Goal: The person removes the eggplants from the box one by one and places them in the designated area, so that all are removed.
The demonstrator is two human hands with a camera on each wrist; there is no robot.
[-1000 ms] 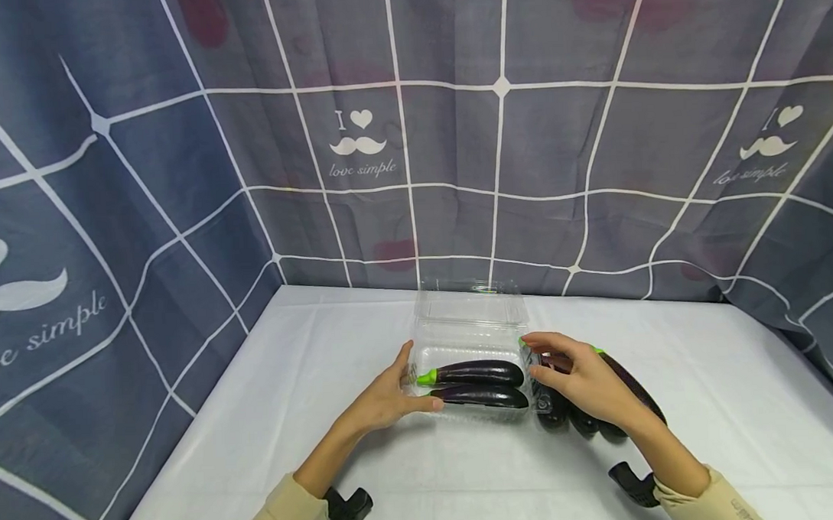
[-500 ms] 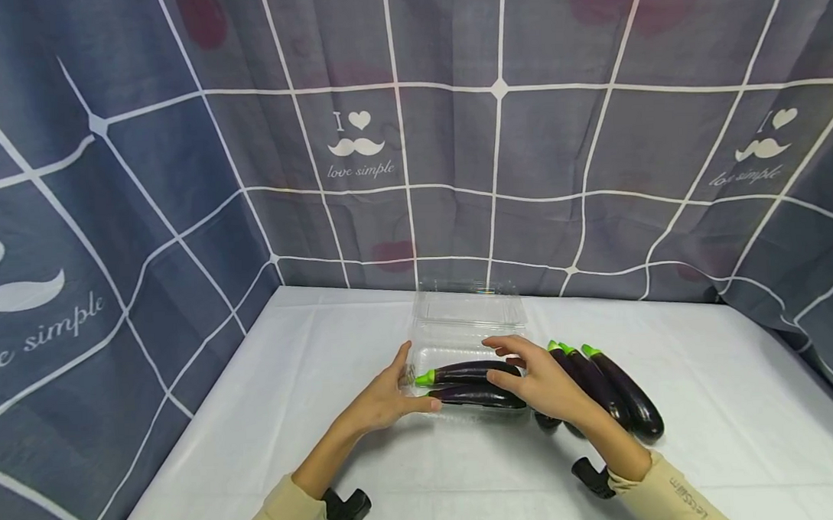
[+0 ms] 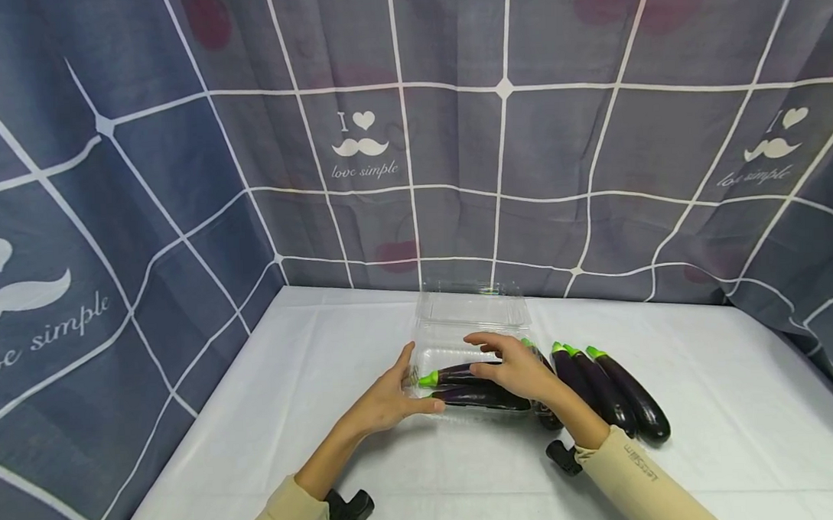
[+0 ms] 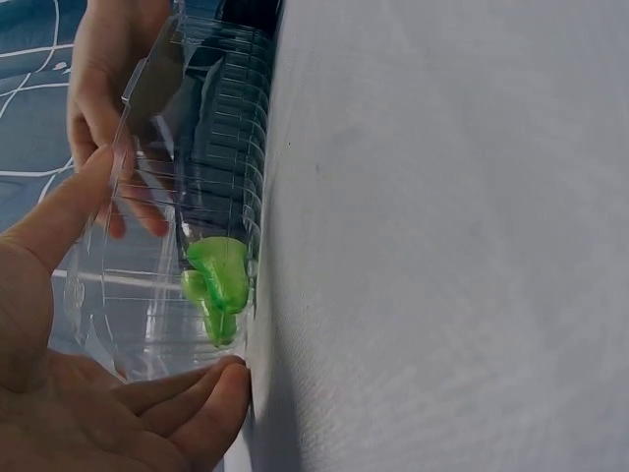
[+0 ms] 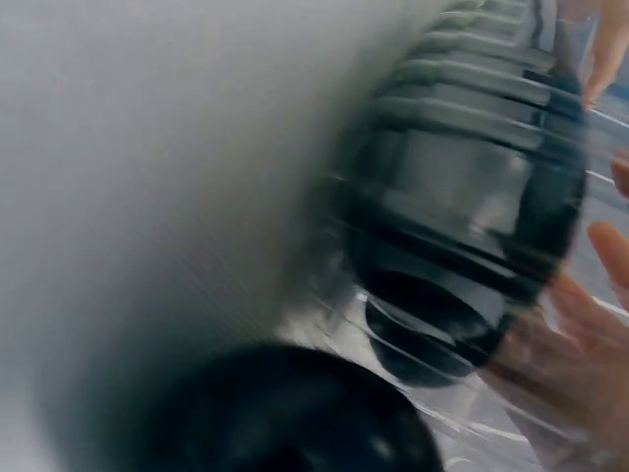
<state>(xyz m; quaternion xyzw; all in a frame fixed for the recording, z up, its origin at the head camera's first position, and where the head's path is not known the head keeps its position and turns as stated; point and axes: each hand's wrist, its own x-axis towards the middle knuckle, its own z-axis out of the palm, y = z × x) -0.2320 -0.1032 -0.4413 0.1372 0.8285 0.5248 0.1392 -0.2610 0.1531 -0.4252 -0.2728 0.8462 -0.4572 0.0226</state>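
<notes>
A clear plastic clamshell container (image 3: 450, 356) stands with its lid (image 3: 469, 308) folded back. Two dark purple eggplants lie inside, the near eggplant (image 3: 479, 397) in front of the far eggplant (image 3: 455, 376), stems to the left. My left hand (image 3: 387, 400) grips the container's left end, thumb on the front rim and fingers round the side. Above the far eggplant, my right hand (image 3: 510, 365) hovers with fingers spread and bent, holding nothing visible. In the left wrist view, green stems (image 4: 221, 275) show through the clear wall.
Several loose eggplants (image 3: 631, 398) lie on the white tablecloth (image 3: 309, 348) right of the container, the closest eggplant (image 3: 547, 418) right beside its wall. A dark checked curtain (image 3: 456, 220) hangs behind. Black wrist devices (image 3: 349, 510) sit below both hands.
My right hand has moved left from the loose eggplants to above those in the container. More of the loose eggplants now shows. My left hand has stayed at the container's left end.
</notes>
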